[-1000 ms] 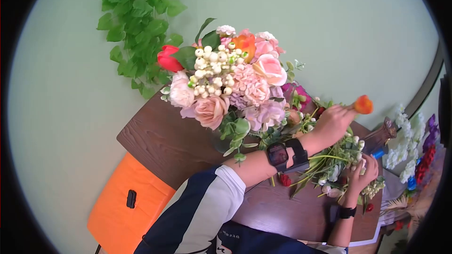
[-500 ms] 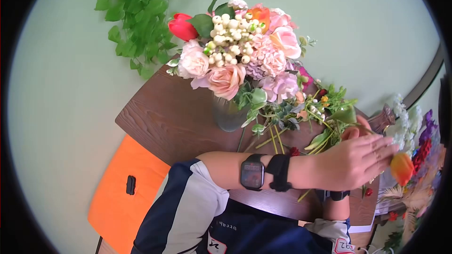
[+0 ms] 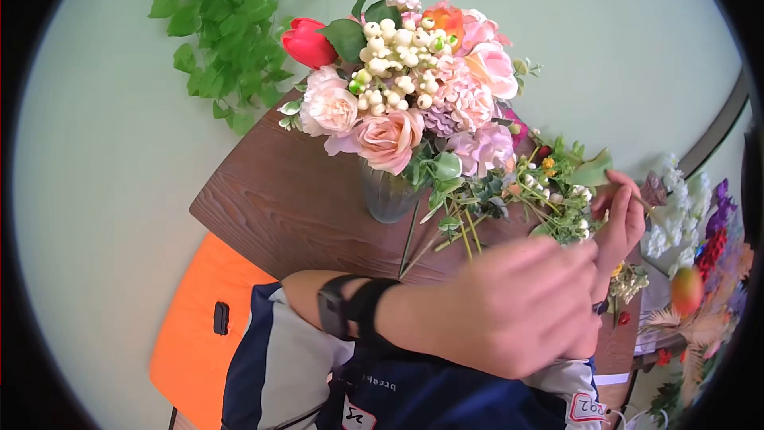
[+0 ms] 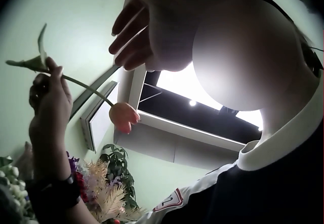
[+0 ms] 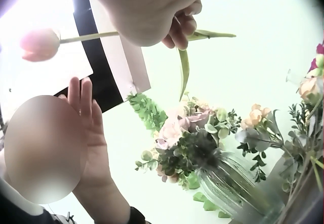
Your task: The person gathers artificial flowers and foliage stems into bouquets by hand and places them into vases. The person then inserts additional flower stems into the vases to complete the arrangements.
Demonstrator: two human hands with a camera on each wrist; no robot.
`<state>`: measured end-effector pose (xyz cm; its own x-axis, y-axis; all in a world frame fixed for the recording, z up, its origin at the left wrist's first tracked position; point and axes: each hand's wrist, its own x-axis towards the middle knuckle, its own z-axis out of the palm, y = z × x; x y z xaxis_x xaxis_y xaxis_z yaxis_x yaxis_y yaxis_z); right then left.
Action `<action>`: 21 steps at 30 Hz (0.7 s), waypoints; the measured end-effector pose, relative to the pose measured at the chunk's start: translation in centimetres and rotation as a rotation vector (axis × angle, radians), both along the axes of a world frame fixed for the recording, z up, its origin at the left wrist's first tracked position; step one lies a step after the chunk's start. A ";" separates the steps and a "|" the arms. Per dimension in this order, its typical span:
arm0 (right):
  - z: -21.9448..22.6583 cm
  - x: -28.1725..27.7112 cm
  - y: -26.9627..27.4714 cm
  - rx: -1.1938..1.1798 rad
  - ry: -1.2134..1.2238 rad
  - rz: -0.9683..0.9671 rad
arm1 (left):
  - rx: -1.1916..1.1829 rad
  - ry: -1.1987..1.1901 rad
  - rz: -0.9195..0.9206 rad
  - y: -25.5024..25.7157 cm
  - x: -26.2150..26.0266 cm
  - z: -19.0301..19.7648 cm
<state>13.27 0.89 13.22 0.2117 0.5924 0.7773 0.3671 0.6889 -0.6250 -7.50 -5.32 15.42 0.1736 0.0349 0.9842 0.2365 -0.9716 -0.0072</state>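
An orange tulip (image 3: 686,291) hangs at the right of the head view, its stem pinched in the right hand (image 3: 621,215), with a green leaf (image 3: 593,170) above the fingers. The right wrist view shows the right hand (image 5: 157,11) gripping the stem of the tulip (image 5: 40,45), leaves past the fingertips. Blurred in the head view, the left hand (image 3: 517,302) is held over the table, nearer the body and apart from the flower. Its fingers are extended and hold nothing in the left wrist view, where the left hand (image 4: 152,37) is near the tulip (image 4: 124,117).
A glass vase (image 3: 387,195) with a full pink bouquet (image 3: 390,139) stands on the brown table (image 3: 270,183). Loose stems and small flowers (image 3: 557,199) lie right of it. More flowers (image 3: 712,247) are at the far right, an orange chair (image 3: 199,326) at the lower left.
The tulip has passed from the left hand to the right and now hangs lower at the right. My left hand has drawn back toward the body, and the bouquet appears higher in view than a second ago.
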 end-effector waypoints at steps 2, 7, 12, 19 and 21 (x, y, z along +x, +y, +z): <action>0.1 0.1 0.5 -0.024 0.054 0.020 | 0.024 -0.013 0.102 1.1 -2.1 0.5; -0.9 -0.5 1.1 -0.074 0.056 0.038 | 0.098 0.073 0.363 3.1 -8.2 3.2; -1.6 -1.2 0.6 -0.109 -0.030 0.113 | -0.226 0.080 0.800 4.6 -7.9 2.6; -2.3 -0.7 1.3 -0.135 -0.017 0.112 | -0.299 0.135 0.744 2.3 -4.0 0.9; -2.5 -0.7 1.4 -0.138 -0.046 0.091 | -0.297 0.137 0.728 1.5 -3.3 0.9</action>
<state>12.55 2.32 10.68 0.1185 0.7090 0.6951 0.3378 0.6295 -0.6997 -10.83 -3.81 16.30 0.1255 0.4434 0.8875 0.8283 -0.5392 0.1522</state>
